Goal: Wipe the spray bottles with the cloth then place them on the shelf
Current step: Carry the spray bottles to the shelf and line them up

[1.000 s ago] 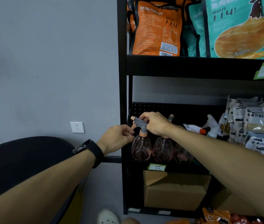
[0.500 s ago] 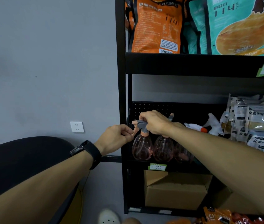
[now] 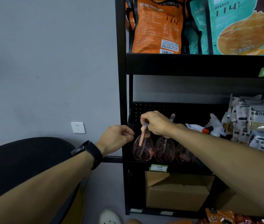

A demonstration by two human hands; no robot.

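Observation:
Three clear pink spray bottles stand in a row at the left end of the black middle shelf (image 3: 173, 166). My right hand (image 3: 156, 122) grips the grey spray head of the leftmost bottle (image 3: 142, 148), whose peach trigger points toward me. The second bottle (image 3: 164, 148) touches it on the right, and a third bottle (image 3: 184, 154) is partly hidden behind my right forearm. My left hand (image 3: 116, 137), with a black watch on the wrist, hovers just left of the shelf post, fingers curled shut with nothing visible in them. No cloth is in sight.
White spray bottles (image 3: 209, 126) lie further right on the same shelf beside several packets (image 3: 256, 120). Orange and teal bags (image 3: 157, 28) fill the shelf above. A cardboard box (image 3: 176, 193) sits below. A black chair (image 3: 22, 167) is at the left under a wall socket (image 3: 78, 127).
My right hand has turned the leftmost bottle's head, so its trigger now faces me instead of pointing left. My left hand has stayed beside the shelf post.

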